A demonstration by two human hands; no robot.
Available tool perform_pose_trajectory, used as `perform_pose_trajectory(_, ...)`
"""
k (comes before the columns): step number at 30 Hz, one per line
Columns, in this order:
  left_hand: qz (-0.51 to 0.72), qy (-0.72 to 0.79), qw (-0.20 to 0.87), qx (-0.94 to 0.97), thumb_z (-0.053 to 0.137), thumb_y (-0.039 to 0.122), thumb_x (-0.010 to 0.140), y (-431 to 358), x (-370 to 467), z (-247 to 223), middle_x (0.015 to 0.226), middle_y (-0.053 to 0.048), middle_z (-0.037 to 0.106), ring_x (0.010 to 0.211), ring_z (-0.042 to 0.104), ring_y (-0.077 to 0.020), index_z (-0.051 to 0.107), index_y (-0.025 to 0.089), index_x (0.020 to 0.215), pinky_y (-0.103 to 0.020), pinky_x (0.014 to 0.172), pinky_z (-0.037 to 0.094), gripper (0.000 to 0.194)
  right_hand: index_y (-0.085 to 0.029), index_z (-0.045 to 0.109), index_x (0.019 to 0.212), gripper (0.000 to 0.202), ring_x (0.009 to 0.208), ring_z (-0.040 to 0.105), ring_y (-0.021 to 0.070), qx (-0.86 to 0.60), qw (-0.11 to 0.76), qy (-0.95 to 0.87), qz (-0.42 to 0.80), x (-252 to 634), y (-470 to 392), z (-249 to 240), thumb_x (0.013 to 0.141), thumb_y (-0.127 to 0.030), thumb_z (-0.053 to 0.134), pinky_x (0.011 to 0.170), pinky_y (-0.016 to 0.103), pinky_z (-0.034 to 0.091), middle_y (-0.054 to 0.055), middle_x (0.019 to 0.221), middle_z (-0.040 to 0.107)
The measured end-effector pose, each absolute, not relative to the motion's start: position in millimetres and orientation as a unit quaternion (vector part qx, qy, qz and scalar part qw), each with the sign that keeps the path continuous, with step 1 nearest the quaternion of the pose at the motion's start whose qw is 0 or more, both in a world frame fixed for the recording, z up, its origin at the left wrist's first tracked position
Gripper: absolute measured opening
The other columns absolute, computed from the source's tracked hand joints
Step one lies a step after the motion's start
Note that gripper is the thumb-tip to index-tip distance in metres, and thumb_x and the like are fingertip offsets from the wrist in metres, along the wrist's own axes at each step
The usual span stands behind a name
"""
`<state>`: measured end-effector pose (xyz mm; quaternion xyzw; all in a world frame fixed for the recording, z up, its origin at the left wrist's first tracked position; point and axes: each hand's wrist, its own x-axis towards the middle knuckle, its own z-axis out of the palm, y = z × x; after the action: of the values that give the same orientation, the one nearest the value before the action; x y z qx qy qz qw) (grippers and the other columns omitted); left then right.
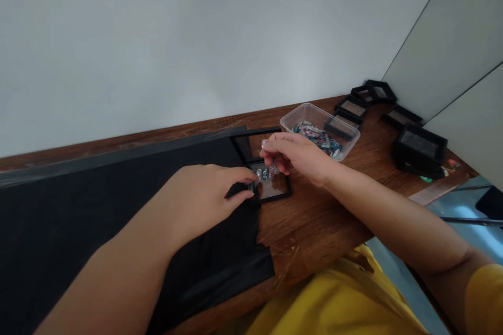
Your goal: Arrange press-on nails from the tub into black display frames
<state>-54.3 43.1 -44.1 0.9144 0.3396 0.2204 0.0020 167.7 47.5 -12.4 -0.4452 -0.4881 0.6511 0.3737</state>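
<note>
A small black-rimmed display box (275, 197) lies opened out, its lid (248, 149) folded back behind it. Inside the near half sits a row of small shiny decorated pieces (265, 173), resembling press-on nails. My left hand (212, 188) grips the left rim of this box between thumb and fingers. Just above the box's far right part is my right hand (293, 154), fingers curled and pinched together. Something glints at its fingertips, but I cannot make out whether it is a held piece or a fingernail.
A clear plastic tub (351, 145) of loose shiny pieces (316, 135) stands behind my right hand. Several black boxes (351, 107) lie at the back right, with a stack (420, 149) nearer. Black sheeting (98, 209) covers the wooden table's (314, 225) left side, beside a white wall.
</note>
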Motion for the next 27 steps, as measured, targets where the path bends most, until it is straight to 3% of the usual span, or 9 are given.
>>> perform_pose_trajectory(6,0.211,0.337,-0.011,0.917,0.071,0.037,0.084,43.6,-55.6,-45.3,0.052,0.005,0.067,0.036,0.057,-0.0206,0.076,0.039,0.082,-0.031,0.037,0.032,0.005,-0.019,0.060,0.066,0.032,0.051,0.044,0.0079,-0.448,0.375,-0.488,0.649,166.5,48.0,-10.8,0.098,-0.018,0.057,0.048,0.020,0.035,-0.003,0.063,0.059)
perform_pose_trajectory(14,0.197,0.338,-0.031,0.920,0.070,0.038,0.085,43.3,-56.2,-46.6,0.069,0.002,0.078,0.050,0.069,-0.0253,0.077,0.041,0.091,-0.035,0.043,0.043,0.009,-0.019,0.059,0.066,0.033,0.053,0.045,0.0083,-0.448,0.366,-0.493,0.650,165.7,44.9,-8.7,0.099,-0.017,0.056,0.050,0.021,0.035,-0.003,0.063,0.059)
perform_pose_trajectory(18,0.189,0.339,-0.045,0.920,0.068,0.041,0.087,40.8,-55.5,-42.7,0.070,0.002,0.079,0.049,0.068,-0.0252,0.077,0.040,0.090,-0.036,0.043,0.042,0.010,-0.019,0.058,0.067,0.032,0.053,0.045,0.0086,-0.456,0.355,-0.503,0.643,164.8,43.9,-9.1,0.099,-0.018,0.056,0.051,0.022,0.035,-0.002,0.065,0.059)
perform_pose_trajectory(25,0.183,0.405,0.047,0.895,0.053,0.056,0.096,33.6,-48.2,-10.4,0.075,0.006,0.080,0.058,0.071,-0.0207,0.076,0.034,0.087,-0.032,0.051,0.044,0.033,-0.018,0.058,0.069,0.029,0.054,0.045,0.0089,-0.449,0.345,-0.513,0.645,163.1,43.2,-11.3,0.097,-0.019,0.056,0.052,0.022,0.034,-0.003,0.066,0.058)
perform_pose_trajectory(27,0.215,0.425,0.034,0.879,0.051,0.058,0.098,32.6,-46.5,-6.4,0.077,0.005,0.080,0.060,0.071,-0.0197,0.077,0.032,0.094,-0.031,0.052,0.044,0.036,-0.018,0.058,0.068,0.028,0.054,0.045,0.0090,-0.445,0.341,-0.516,0.647,163.2,43.3,-11.2,0.096,-0.017,0.055,0.052,0.022,0.034,-0.003,0.064,0.058)
